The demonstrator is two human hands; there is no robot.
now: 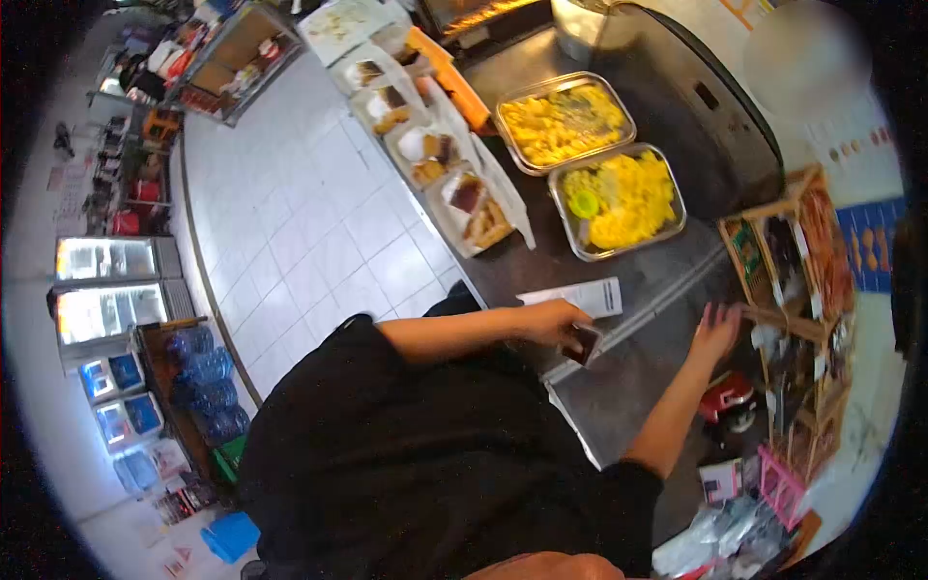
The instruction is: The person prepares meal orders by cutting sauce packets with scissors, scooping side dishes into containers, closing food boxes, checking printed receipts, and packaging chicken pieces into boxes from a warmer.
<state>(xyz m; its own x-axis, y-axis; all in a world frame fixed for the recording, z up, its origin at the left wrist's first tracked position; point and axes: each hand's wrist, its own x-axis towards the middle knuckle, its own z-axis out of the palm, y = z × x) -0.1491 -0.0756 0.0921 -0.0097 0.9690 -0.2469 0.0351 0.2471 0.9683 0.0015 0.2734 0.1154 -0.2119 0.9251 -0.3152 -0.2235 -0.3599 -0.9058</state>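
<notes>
My left hand [553, 322] reaches over the dark counter [619, 362], its fingers closed round a small dark rectangular object [583, 344] whose kind I cannot make out. Just beyond that hand, a white printed paper or packet [594, 295] lies on the counter. My right hand [716, 332] is raised with fingers apart, holding nothing, close to a wooden rack [764, 317] of packets; I cannot tell whether it touches the rack. Farther up stand a foil-like tray [633, 242] of yellow food with a lime-green cup [583, 203] in it, and a second tray [512, 150] of yellow food.
Clear containers [483, 227] of food line the counter's left edge beside an orange box [449, 82]. A red object [727, 396], a pink stand [781, 486] and plastic bags [715, 541] sit at lower right. Tiled floor [309, 222], water bottles [208, 367] and lit fridges [108, 309] lie leftward.
</notes>
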